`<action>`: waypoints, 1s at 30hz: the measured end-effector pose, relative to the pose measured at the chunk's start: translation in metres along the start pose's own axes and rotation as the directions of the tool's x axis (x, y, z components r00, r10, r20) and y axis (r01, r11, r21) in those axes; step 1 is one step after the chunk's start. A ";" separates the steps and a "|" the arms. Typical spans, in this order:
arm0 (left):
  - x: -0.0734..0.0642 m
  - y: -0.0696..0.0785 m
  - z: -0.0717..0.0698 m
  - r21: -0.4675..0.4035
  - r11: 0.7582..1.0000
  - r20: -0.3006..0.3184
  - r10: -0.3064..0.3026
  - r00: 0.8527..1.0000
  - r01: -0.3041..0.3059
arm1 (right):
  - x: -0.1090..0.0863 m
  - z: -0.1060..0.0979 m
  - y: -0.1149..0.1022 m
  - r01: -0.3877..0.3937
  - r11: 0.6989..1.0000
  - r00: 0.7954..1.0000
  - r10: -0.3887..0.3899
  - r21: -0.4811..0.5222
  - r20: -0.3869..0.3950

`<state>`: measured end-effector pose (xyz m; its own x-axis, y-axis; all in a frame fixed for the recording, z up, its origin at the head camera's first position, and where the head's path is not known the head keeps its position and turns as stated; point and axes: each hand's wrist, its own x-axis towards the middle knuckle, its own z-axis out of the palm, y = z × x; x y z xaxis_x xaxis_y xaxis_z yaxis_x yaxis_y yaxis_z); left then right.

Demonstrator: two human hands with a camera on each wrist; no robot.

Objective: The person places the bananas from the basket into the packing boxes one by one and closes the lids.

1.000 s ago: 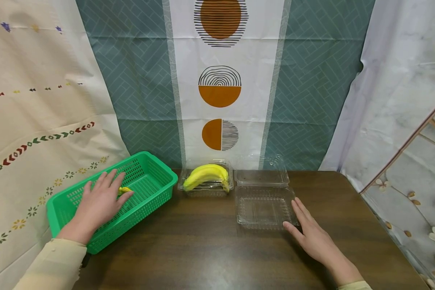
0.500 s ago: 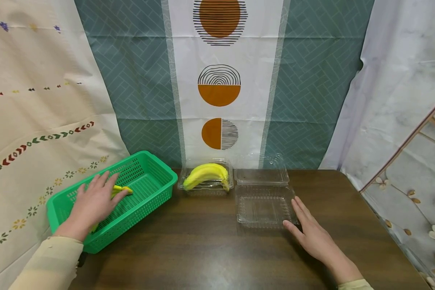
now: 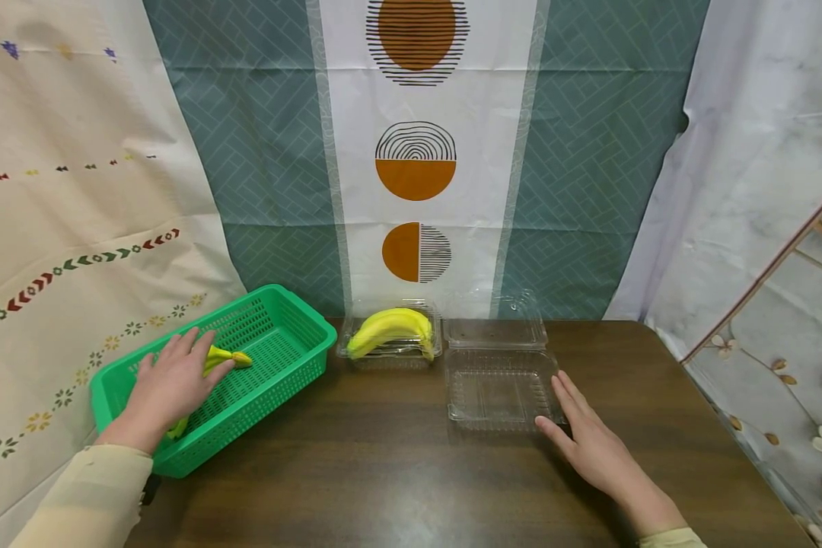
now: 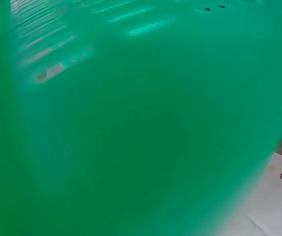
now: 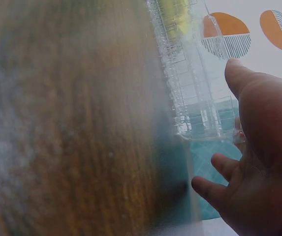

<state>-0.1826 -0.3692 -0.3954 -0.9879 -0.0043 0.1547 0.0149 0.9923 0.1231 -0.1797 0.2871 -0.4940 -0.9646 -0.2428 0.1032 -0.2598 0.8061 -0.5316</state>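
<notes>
My left hand (image 3: 171, 388) is over the green basket (image 3: 301, 369), its fingers loosely bent above a yellow banana (image 3: 238, 358) lying inside. The hand covers the banana's middle; any contact is hidden. In the left wrist view the basket's wall (image 4: 155, 108) fills nearly everything, and no fingers show. Beside the right edge of an open clear plastic clamshell box (image 3: 496, 392) is my right hand (image 3: 589, 445), fingers extended and touching or very near its rim. From the right wrist view, the thumb and fingers of the right hand (image 5: 264, 132) are spread around the box's corner (image 5: 204, 118).
A second clear box (image 3: 352, 356) holding yellow bananas (image 3: 390, 329) stands at the back, between basket and open box. The brown wooden table (image 3: 356, 464) ends at patterned cloths hanging behind (image 3: 267, 152) and on both sides.
My left hand has shifted left and slightly toward me, uncovering more of the banana in the basket. The right hand and the clear boxes stay put.
</notes>
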 end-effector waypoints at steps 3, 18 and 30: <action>0.001 -0.002 0.000 0.001 1.000 0.011 -0.012 1.000 0.012 | 0.000 0.000 0.000 0.004 1.000 1.000 -0.004 -0.002 -0.004; 0.000 -0.015 0.005 -0.005 0.997 0.066 -0.074 0.995 0.074 | 0.000 0.000 0.001 -0.004 1.000 1.000 0.004 0.003 0.008; -0.001 -0.026 0.012 -0.023 0.996 0.110 -0.085 0.990 0.088 | 0.000 0.000 0.001 0.007 1.000 1.000 -0.007 0.002 0.001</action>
<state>-0.1833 -0.3940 -0.4104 -0.9966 -0.0745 0.0345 -0.0681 0.9850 0.1588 -0.1803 0.2882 -0.4949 -0.9627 -0.2490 0.1058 -0.2663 0.8036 -0.5322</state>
